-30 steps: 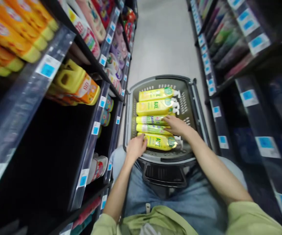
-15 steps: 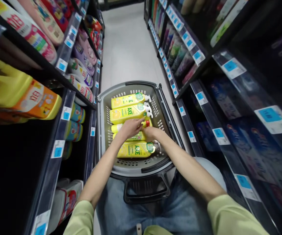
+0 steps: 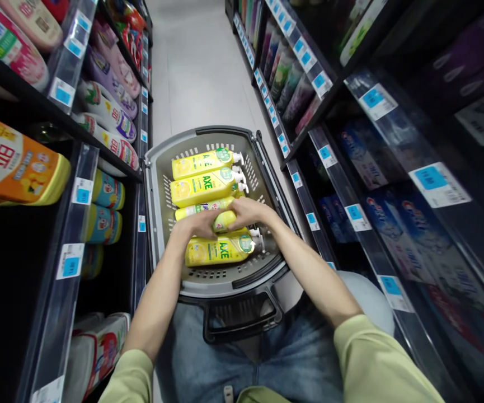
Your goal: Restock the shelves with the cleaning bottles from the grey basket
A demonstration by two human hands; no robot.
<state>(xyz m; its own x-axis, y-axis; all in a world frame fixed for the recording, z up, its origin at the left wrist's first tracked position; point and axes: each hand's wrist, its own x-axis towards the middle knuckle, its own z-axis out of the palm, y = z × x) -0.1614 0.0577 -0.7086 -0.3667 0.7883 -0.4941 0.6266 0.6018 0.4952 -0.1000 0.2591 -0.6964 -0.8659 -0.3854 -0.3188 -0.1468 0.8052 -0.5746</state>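
A grey shopping basket (image 3: 156, 224) with slotted sides stands in front of my knees. Inside, my left hand (image 3: 203, 223) and my right hand (image 3: 249, 212) close from either side around a small yellow bottle (image 3: 224, 221), which they partly cover. Just beyond it lies another slim yellow bottle (image 3: 189, 211), partly hidden by the hands. Two yellow AXE pump bottles, the far one (image 3: 197, 164) and the middle one (image 3: 200, 189), rest on their sides with white pumps to the right. A third AXE pump bottle (image 3: 219, 251) lies nearest me, below my wrists.
Shelves flank the narrow aisle closely. On the left are an orange-and-yellow jug (image 3: 19, 162), detergent bottles (image 3: 109, 115) and blue tubs (image 3: 105, 224). Toothpaste boxes (image 3: 393, 218) fill the right shelves. The basket's black handle (image 3: 242, 330) hangs toward me; pale floor (image 3: 195, 73) runs ahead.
My hands have shifted from the slim bottles' red-capped end to around one yellow bottle. That bottle is now turned end-up toward me. The whole view has shifted, moving the basket slightly left.
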